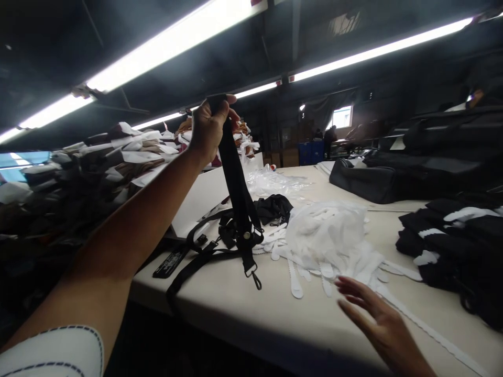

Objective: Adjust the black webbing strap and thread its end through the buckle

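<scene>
Raised high in front of me, my left hand [214, 123] grips a black webbing strap [234, 180] near its top. The strap hangs down to the table, with a round metal snap and a metal swivel hook [255, 279] at its lower end. Below it lie more black straps [204, 256] and a black label-like piece [170, 263]. My right hand [369, 311] is low over the table's front, fingers stretched out and holding nothing. Just beyond it is a heap of white scalloped strips [365, 264], partly under a clear plastic bag [328, 225] of white pieces.
Black cloth pieces [463, 262] with white strips are piled at the right of the table [251, 309]. Large black bags [432, 157] stand behind them. Clear plastic [271, 180] lies farther back. Stacked material [129, 152] rises at the left. A person [330, 139] is far off.
</scene>
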A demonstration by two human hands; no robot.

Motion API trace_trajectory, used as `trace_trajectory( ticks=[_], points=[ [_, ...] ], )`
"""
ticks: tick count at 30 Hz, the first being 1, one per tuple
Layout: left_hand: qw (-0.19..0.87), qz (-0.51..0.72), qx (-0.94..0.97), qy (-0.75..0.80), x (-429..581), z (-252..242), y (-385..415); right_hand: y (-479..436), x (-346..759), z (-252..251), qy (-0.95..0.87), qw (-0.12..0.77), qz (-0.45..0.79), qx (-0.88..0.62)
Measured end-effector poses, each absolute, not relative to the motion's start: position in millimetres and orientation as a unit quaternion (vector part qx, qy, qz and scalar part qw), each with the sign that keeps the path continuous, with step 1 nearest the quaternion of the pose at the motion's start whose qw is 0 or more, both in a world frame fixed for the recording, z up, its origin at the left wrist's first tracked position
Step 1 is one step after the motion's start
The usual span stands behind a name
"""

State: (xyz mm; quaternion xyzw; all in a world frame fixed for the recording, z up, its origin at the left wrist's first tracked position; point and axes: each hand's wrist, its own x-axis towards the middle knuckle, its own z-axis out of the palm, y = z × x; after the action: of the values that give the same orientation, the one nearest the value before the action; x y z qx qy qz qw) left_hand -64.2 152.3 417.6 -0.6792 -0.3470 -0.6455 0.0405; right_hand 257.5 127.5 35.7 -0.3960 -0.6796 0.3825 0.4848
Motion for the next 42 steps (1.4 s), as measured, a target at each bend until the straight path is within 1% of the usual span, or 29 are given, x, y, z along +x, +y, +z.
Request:
trace_trajectory(
  ticks=[2,4,6,9,11,13,15,19,21,23,27,31,33,35,37,38,39,41,42],
  points=[
    [0.033,-0.63,-0.698,-0.339,-42.1,414.3,142.2,127.1,209.5,58.3,-0.706,0.441,0.456,-0.314],
    [0.037,-0.612,-0.717,-0.331,-24.4,411.2,130.9,127.6,166.4,78.4,-0.717,0.424,0.503,-0.23],
    [0.066,-0.598,-0.736,-0.31,-13.4,408.8,121.2,127.8,134.5,92.3,-0.694,0.412,0.567,-0.167],
    [0.1,-0.583,-0.758,-0.276,-11.1,405.1,114.3,123.7,110.6,101.7,-0.618,0.382,0.677,-0.121],
    [0.1,-0.583,-0.759,-0.271,-17.9,401.1,115.1,118.1,107.6,103.2,-0.585,0.371,0.714,-0.105],
    [0.093,-0.587,-0.752,-0.285,-28.7,395.1,119.1,112.0,109.9,102.4,-0.581,0.366,0.72,-0.104],
    [0.081,-0.6,-0.735,-0.306,-39.5,387.9,124.5,108.4,111.7,99.3,-0.597,0.37,0.7,-0.129],
    [0.061,-0.612,-0.713,-0.337,-47.5,377.5,130.8,114.1,96.9,87.1,-0.664,0.422,0.582,-0.205],
    [0.065,-0.606,-0.719,-0.334,-42.4,376.9,129.2,120.6,79.0,81.4,-0.683,0.428,0.555,-0.207],
    [0.069,-0.6,-0.729,-0.321,-33.7,378.1,126.0,125.4,57.9,78.5,-0.678,0.412,0.579,-0.187],
    [0.073,-0.598,-0.741,-0.296,-25.4,378.2,127.1,122.4,28.7,78.3,-0.614,0.394,0.672,-0.129],
    [0.171,-0.582,-0.705,-0.368,-58.7,367.8,148.5,103.0,41.1,78.6,-0.584,0.405,0.696,-0.103],
    [0.208,-0.567,-0.672,-0.43,-89.4,354.2,161.4,91.4,59.3,80.6,-0.593,0.407,0.683,-0.125],
    [0.193,-0.509,-0.648,-0.533,-118.9,331.1,169.2,81.6,78.9,84.2,-0.605,0.411,0.664,-0.153],
    [0.135,-0.377,-0.639,-0.657,-136.8,298.2,167.9,75.4,96.0,87.8,-0.611,0.418,0.65,-0.172],
    [0.105,-0.303,-0.639,-0.699,-139.0,279.1,162.9,73.8,103.3,88.8,-0.613,0.423,0.643,-0.181],
    [0.088,-0.256,-0.645,-0.715,-136.2,258.9,155.0,73.1,109.8,88.9,-0.615,0.426,0.635,-0.19],
    [0.074,-0.266,-0.671,-0.688,-117.6,218.6,131.4,74.0,121.0,86.1,-0.624,0.428,0.619,-0.211],
    [0.04,-0.319,-0.695,-0.643,-103.7,199.7,116.9,75.2,126.0,83.2,-0.629,0.425,0.612,-0.223]
  ],
)
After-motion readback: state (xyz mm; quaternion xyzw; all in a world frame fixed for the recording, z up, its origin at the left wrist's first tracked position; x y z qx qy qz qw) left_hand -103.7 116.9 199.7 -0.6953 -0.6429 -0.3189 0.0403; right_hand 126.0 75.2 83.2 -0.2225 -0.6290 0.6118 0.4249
